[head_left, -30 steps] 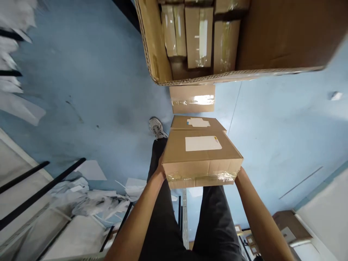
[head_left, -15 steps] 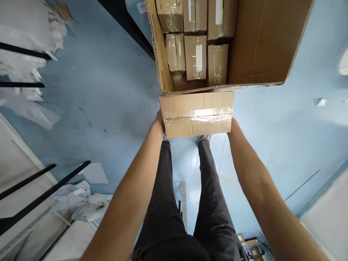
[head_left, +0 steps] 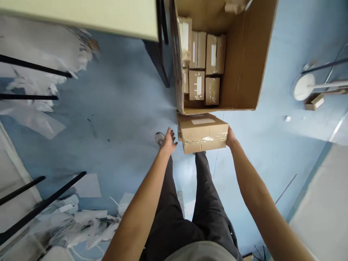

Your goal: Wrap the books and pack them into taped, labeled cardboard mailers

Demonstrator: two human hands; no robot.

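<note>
A taped cardboard box is in front of the large open carton, close against its near wall. It sits at a slant, showing a white label on one face and shiny clear tape on another. My right hand grips its right end, with the fingers partly hidden behind it. Just off the left end, my left hand is open, fingers apart and holding nothing. Inside the carton, several smaller taped boxes stand in rows toward its left side.
A pale tabletop with dark legs juts in at upper left. White scrap sheets lie heaped along the left, among black bars. At right are a stand with a round white base and a small open box.
My left hand has let go of the cardboard box and moved off its left end. The box has turned at a slant, with my right hand still on it. The view has shifted.
</note>
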